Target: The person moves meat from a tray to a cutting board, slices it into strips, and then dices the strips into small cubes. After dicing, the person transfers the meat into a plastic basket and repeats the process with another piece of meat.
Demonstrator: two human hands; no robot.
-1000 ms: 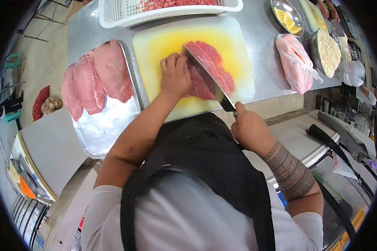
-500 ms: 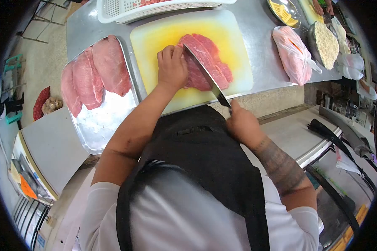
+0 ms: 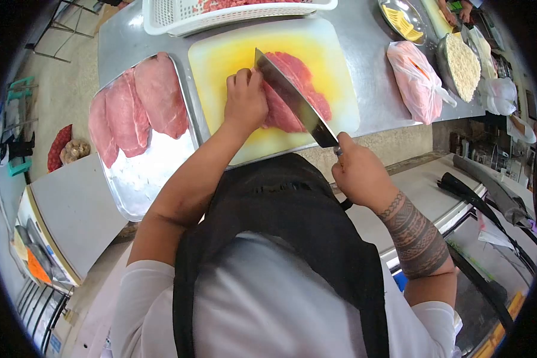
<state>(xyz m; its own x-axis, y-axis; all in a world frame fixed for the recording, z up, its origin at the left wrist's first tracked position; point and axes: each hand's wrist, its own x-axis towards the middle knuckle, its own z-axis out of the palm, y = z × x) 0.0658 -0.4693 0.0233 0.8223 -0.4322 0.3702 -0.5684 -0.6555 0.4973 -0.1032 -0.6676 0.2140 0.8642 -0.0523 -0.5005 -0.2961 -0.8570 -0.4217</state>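
Note:
On a yellow-white cutting board (image 3: 215,65) lies a flat slab of red meat (image 3: 289,116). My left hand (image 3: 246,100) rests with bent fingers on the meat's left side, next to the blade. My right hand (image 3: 364,173) is wrapped round the handle of a wide cleaver (image 3: 296,102). Its blade slants across the meat from upper left to lower right, with its broad side showing. To the left, a metal tray (image 3: 152,185) holds several large pieces of pale pink meat (image 3: 161,98).
A white perforated basket (image 3: 173,18) with red meat bits stands behind the board. On the right are a tied plastic bag (image 3: 417,83), a bowl of pale crumbs (image 3: 459,65) and a plate with yellow pieces (image 3: 403,22). Another person's hands (image 3: 456,11) show at the top right.
My right hand has moved right and slightly down with the cleaver. The blade has tilted, so more of its flat side shows. My left hand has barely moved.

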